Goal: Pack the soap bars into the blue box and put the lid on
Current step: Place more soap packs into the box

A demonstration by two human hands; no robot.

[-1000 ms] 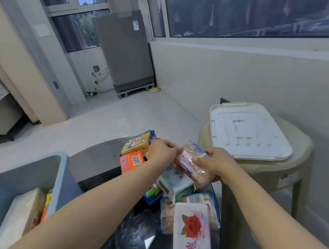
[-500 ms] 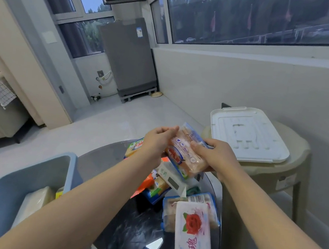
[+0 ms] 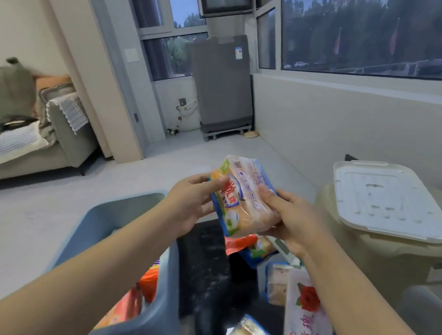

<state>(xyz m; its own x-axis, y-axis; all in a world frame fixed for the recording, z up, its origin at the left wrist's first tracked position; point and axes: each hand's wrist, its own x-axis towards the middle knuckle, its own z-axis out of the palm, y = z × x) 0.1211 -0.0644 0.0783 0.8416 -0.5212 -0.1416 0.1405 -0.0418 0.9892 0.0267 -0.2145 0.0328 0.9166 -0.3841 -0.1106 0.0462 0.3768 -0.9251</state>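
Fingers point(image 3: 214, 181) of the left hand point(image 3: 188, 205) and right hand point(image 3: 294, 224) clamp a soap pack point(image 3: 244, 197) from both sides, above the dark desk point(image 3: 205, 258). The blue box point(image 3: 160, 322) sits lower left; the lid point(image 3: 388, 198) rests on a stool point(image 3: 395, 262) at right.

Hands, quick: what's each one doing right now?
Left hand: closed on the left edge of the soap pack, held up in the air.
Right hand: closed on the same soap pack's right side.

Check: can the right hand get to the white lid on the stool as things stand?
Probably not yet: the right hand shares a soap pack with the left hand. Once freed, nothing blocks the white lid.
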